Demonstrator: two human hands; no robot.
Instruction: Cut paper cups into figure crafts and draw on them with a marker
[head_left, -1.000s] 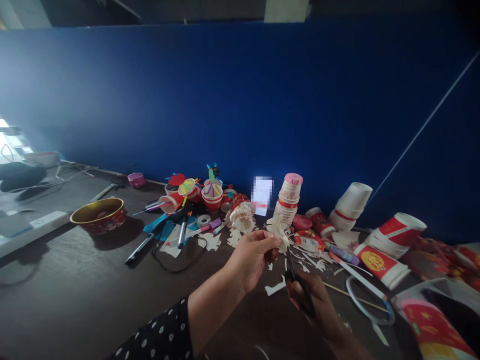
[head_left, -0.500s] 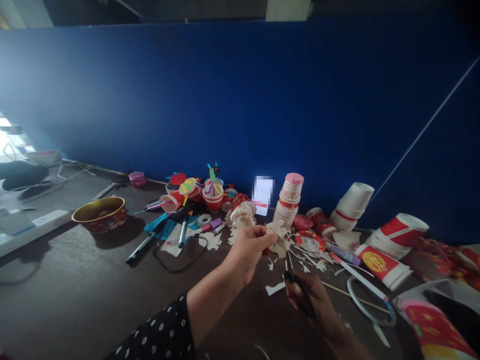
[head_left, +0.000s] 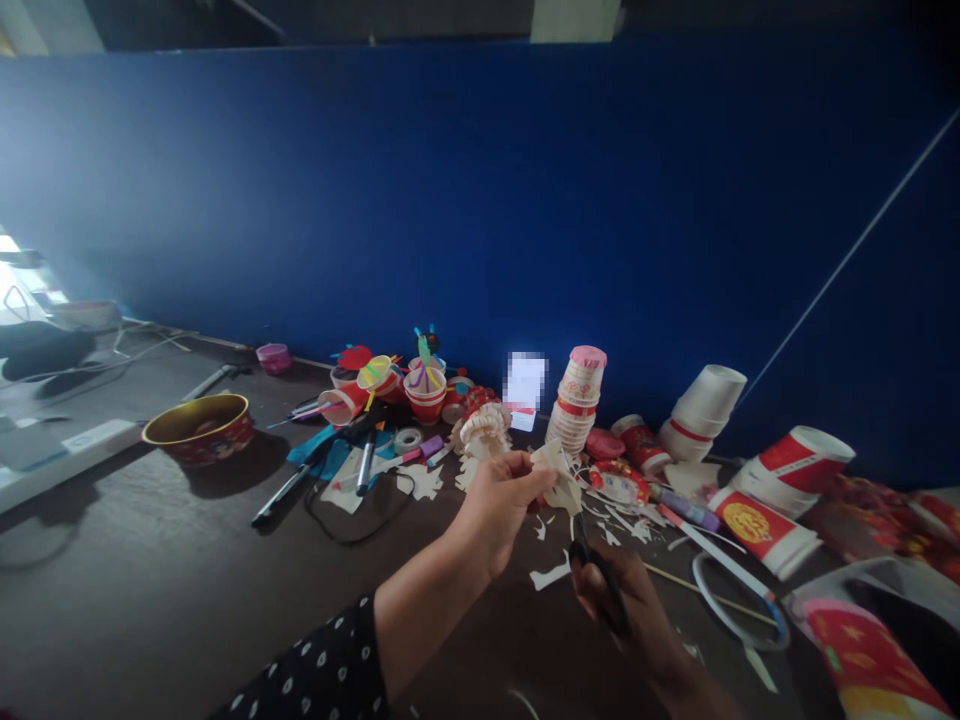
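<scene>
Cutting, two-handed.
By the left hand, pale paper is pinched above the table; by the right hand, scissors are gripped, blades near its lower edge. Paper is best turned, blades kept steady.

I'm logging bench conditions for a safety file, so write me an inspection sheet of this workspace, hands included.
Surface: dark brown tabletop, littered with small white paper offcuts right of centre.
Job's things: cream cut-paper piece, held above the tabletop; black-handled metal scissors, blades at the paper's lower edge.
Clutter: standing stack of white-and-red paper cups; round red bowl with gold interior; more cups and pens around.
Hands: left hand pinches the paper; right hand grips the scissors.
Cables: thin black looped cord left of the hands.
Surroundings: plain blue partition behind; co-workers: nothing seen.
</scene>
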